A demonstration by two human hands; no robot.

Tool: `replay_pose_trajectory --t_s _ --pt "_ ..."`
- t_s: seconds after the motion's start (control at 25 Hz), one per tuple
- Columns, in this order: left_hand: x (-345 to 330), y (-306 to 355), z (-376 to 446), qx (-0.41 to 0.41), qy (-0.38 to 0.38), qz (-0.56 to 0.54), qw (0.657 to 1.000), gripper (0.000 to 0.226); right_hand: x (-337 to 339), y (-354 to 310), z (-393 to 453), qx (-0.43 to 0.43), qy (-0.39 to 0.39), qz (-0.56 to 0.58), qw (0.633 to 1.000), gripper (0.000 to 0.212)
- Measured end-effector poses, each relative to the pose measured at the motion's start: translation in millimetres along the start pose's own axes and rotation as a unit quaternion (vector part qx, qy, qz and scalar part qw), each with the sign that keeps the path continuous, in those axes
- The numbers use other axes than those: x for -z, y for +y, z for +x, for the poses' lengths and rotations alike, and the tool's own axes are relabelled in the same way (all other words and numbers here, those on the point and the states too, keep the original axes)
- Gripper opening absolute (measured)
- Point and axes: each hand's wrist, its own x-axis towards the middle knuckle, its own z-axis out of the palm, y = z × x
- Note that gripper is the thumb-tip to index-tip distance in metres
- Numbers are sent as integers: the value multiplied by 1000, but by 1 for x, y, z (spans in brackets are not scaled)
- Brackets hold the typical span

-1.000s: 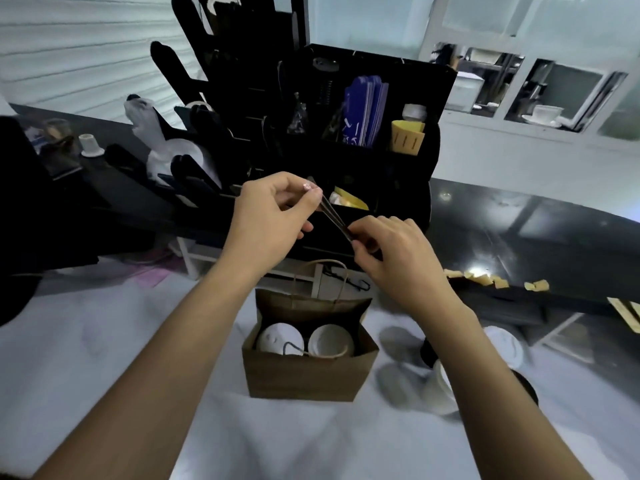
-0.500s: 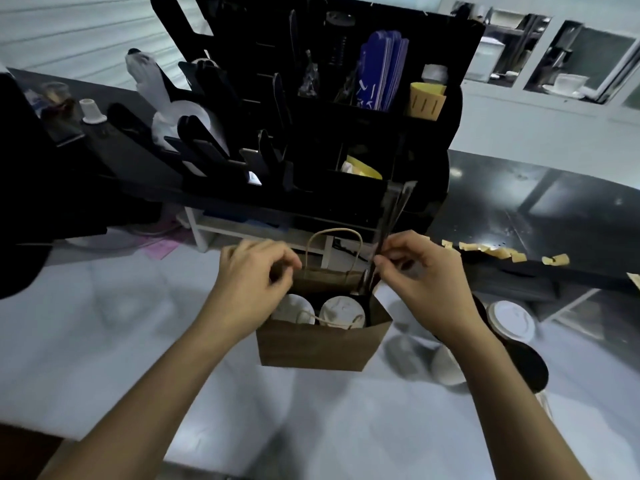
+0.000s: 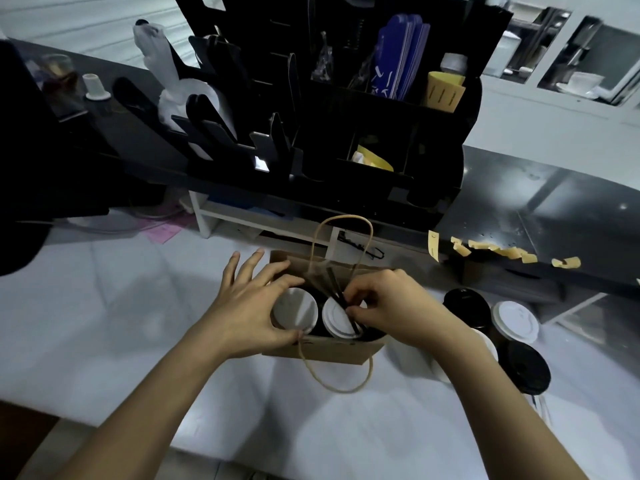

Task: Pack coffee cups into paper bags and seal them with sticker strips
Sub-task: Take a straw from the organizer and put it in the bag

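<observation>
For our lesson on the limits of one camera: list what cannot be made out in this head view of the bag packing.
- Cup bodies: hidden by the paper bag walls; only the white lids show.
- Right hand fingertips: curled over the black straws, grip point unclear.
- Yellow sticker strips: print too small.
- Organizer contents: too dark.

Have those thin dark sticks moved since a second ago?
Yes. The thin dark sticks, pinched by the right hand, came down from before the black organiser rack into the brown paper bag.
</observation>
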Motion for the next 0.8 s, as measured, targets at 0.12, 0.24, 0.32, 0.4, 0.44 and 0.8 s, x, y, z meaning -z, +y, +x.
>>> replay_pose_trajectory --t_s 0.12,0.24,0.32,0.4,0.44,0.8 --pt "-3 -4 -2 -3 1 -25 1000 104 -9 -3 10 6 -44 -67 997 12" --pt "-4 -4 -1 -2 10 -38 999 106 -25 -7 23 0 -87 -133 987 12" --pt "-4 -3 -1 1 11 -45 999 106 -37 -8 29 -12 -113 -161 980 13" --pt "-4 -2 0 2 12 -49 999 106 -44 -6 32 -25 -124 -159 979 17" --pt "-4 -2 0 2 11 -49 999 105 -46 -4 33 -28 -124 -156 980 17" --pt "-6 -2 3 8 1 -68 998 106 -35 0 30 -9 -94 -118 989 16"
